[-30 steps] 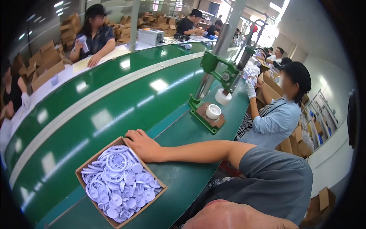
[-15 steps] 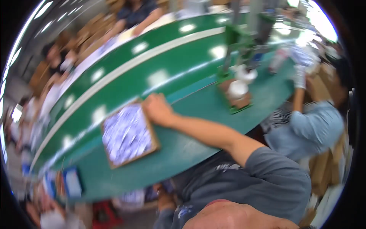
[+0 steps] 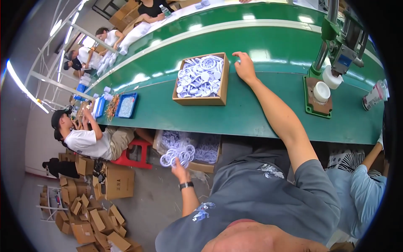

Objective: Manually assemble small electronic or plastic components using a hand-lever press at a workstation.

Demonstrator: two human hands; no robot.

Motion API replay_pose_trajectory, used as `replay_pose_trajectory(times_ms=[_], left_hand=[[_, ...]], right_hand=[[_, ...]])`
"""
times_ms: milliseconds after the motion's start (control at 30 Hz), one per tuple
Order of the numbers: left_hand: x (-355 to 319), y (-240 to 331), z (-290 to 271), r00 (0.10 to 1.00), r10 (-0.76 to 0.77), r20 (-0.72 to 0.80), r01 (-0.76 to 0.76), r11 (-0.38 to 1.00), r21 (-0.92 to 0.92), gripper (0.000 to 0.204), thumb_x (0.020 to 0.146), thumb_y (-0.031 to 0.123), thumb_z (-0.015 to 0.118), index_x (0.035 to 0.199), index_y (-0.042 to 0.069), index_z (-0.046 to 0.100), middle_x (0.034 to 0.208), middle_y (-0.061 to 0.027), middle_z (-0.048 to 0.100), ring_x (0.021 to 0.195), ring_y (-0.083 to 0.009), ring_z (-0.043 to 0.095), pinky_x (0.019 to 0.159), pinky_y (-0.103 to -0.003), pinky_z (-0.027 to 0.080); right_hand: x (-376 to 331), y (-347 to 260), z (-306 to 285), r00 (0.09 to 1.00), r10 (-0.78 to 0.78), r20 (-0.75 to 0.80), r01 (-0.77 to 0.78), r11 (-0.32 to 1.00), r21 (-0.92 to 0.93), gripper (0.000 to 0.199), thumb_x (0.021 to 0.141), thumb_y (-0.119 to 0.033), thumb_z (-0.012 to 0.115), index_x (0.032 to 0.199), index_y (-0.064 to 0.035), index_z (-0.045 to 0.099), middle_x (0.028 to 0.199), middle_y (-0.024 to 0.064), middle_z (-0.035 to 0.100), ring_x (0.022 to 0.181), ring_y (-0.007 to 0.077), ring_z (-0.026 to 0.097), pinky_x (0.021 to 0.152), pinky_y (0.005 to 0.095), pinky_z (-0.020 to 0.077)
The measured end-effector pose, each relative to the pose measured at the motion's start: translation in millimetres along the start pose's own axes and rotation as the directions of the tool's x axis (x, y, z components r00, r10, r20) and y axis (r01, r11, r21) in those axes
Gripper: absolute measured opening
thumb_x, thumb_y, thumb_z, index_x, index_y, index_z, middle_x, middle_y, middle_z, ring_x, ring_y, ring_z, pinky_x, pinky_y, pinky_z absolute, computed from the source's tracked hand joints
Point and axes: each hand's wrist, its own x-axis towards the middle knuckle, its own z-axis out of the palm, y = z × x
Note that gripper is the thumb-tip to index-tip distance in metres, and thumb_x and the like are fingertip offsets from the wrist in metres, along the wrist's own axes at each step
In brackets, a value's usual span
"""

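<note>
Below the table edge, my left hand grips a bunch of white plastic rings. It is over open cartons of similar white rings under the table. On the green tabletop stands a shallow cardboard box filled with small white round plastic parts. My right hand is just right of that box, apart from it, with its fingers partly spread and nothing in them.
A green hand press with white round parts stands right, near a clear plastic cup. Left are a blue tray and a seated person on a red stool. A person in light blue sits close at right.
My left hand has come into clearer view, lifted with rings in it. My right hand, earlier at the box's edge, is now off it. The view has turned and is no longer blurred.
</note>
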Motion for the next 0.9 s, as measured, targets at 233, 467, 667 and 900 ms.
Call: replay_pose_trajectory(times_ms=[233, 467, 667, 900], left_hand=[[-33, 154, 41, 0.773, 0.559, 0.300, -0.513, 0.829, -0.223, 0.026, 0.094, 0.010, 0.058, 0.116, -0.002, 0.055, 0.110, -0.0110, 0.063, 0.091, -0.0223, 0.065, 0.075, -0.041, 0.056], [-39, 267, 214, 0.323, 0.616, 0.719, -0.871, 0.490, -0.029, 0.025, 0.082, 0.006, 0.071, 0.104, -0.005, 0.066, 0.098, -0.0084, 0.070, 0.087, -0.0131, 0.064, 0.080, -0.029, 0.050], [18, 287, 325, 0.223, 0.221, 0.949, -0.896, 0.430, 0.110, 0.030, 0.077, 0.016, 0.077, 0.102, 0.000, 0.068, 0.095, -0.0116, 0.071, 0.085, -0.0167, 0.066, 0.077, -0.031, 0.051], [27, 245, 360, -0.018, 0.236, 0.972, -1.000, -0.001, -0.019, 0.036, 0.076, 0.019, 0.078, 0.107, 0.004, 0.068, 0.105, -0.0139, 0.065, 0.095, -0.0240, 0.064, 0.080, -0.036, 0.051]], right_hand=[[4, -3, 2, 0.992, 0.037, -0.125, -0.027, 0.996, 0.085, 0.038, 0.075, 0.005, 0.049, 0.110, -0.0023, 0.061, 0.106, 0.0176, 0.062, 0.102, 0.0315, 0.061, 0.086, 0.0373, 0.0493], [10, -23, -6, 0.986, 0.023, -0.163, 0.016, 0.973, 0.229, 0.038, 0.074, 0.003, 0.052, 0.111, -0.0041, 0.060, 0.103, 0.0150, 0.063, 0.100, 0.0305, 0.061, 0.083, 0.0382, 0.0501], [22, -86, -13, 0.999, -0.045, -0.008, 0.045, 0.930, 0.364, 0.050, 0.077, 0.000, 0.055, 0.126, -0.0077, 0.054, 0.114, 0.0126, 0.061, 0.108, 0.0235, 0.059, 0.082, 0.0327, 0.0509], [50, -120, 26, 0.930, -0.346, 0.125, 0.278, 0.883, 0.379, 0.053, 0.082, -0.019, 0.064, 0.134, -0.0131, 0.053, 0.132, 0.0167, 0.053, 0.120, 0.0291, 0.054, 0.093, 0.0386, 0.0478]])
